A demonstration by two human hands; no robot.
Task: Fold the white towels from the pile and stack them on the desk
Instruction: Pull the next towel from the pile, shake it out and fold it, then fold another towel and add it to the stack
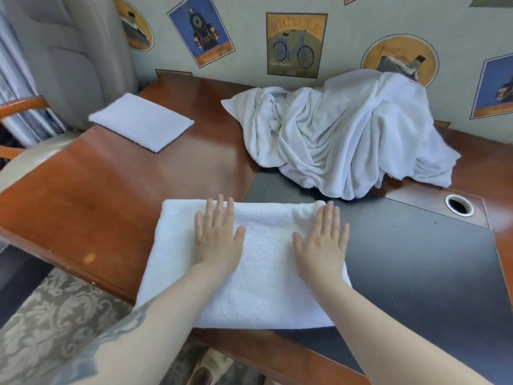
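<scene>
A folded white towel [261,276] lies flat at the near edge of the wooden desk [111,190]. My left hand [216,234] and my right hand [322,240] press on its far half, palms down, fingers straight and spread. A pile of crumpled white towels [347,134] sits at the back right against the wall. One neatly folded white towel [141,122] lies at the far left corner of the desk.
A dark inlay [416,259] covers the desk's right part, with a round cable hole [459,205] near the pile. A padded chair [69,51] stands at the left. Patterned carpet [55,315] shows below the desk edge.
</scene>
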